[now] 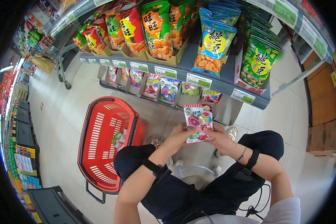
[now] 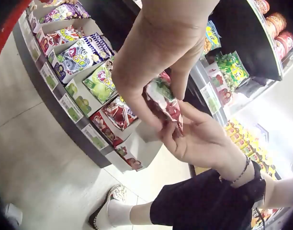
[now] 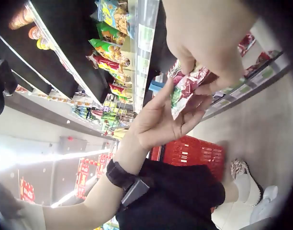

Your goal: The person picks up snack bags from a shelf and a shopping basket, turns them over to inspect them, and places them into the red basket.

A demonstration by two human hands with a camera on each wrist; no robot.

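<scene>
A small white-and-red candy packet (image 1: pixel 198 120) with pink lettering is held up in front of the lower shelf in the head view. My left hand (image 1: pixel 180 137) grips its lower left side, with the thumb across the front. Opposite it, my right hand (image 1: pixel 221 139) pinches the lower right edge. From the left wrist, the packet (image 2: pixel 163 101) shows edge-on between the fingers of both hands. The right wrist view also has the packet (image 3: pixel 188 88) between the two hands, its far side partly hidden by fingers.
A red shopping basket (image 1: pixel 84 149) stands on the floor to the left, with a few small packets (image 1: pixel 118 139) inside. Ahead, a shelf (image 1: pixel 263 100) bears bagged snacks (image 1: pixel 156 31). Below it, candy packets (image 1: pixel 169 89) sit in open boxes. A cart (image 1: pixel 59 56) is behind, at left.
</scene>
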